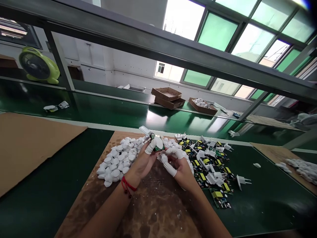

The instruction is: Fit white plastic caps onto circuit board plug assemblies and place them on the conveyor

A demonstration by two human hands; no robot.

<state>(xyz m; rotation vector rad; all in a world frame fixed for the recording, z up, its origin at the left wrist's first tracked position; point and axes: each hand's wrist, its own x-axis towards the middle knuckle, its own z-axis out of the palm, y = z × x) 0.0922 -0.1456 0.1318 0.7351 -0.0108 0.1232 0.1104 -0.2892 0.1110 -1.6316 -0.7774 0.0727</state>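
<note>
My left hand (pixel 146 157), with a white finger cover on the thumb and a red cord at the wrist, grips a small green circuit board (pixel 158 147). A white oval cap (pixel 158 142) lies against that board, and a white plastic housing (pixel 145 130) sticks out beyond the fingers. Close beside it, my right hand (pixel 182 167) has covered fingertips pinched together near the board's lower edge; what they hold, if anything, is too small to name. Left of the hands spreads a heap of white oval caps (pixel 115 162). On the right lie piled circuit boards (pixel 218 195) with yellow parts and white plug housings (pixel 216 178).
Under my hands is a stained brown board (pixel 148 211) on the green bench. Cardboard (pixel 29 142) lies at left. Brown trays (pixel 168 99) and a tray of white parts (pixel 202 105) stand on the back ledge. A metal beam (pixel 138 36) crosses overhead; a green fan (pixel 38 65) stands far left.
</note>
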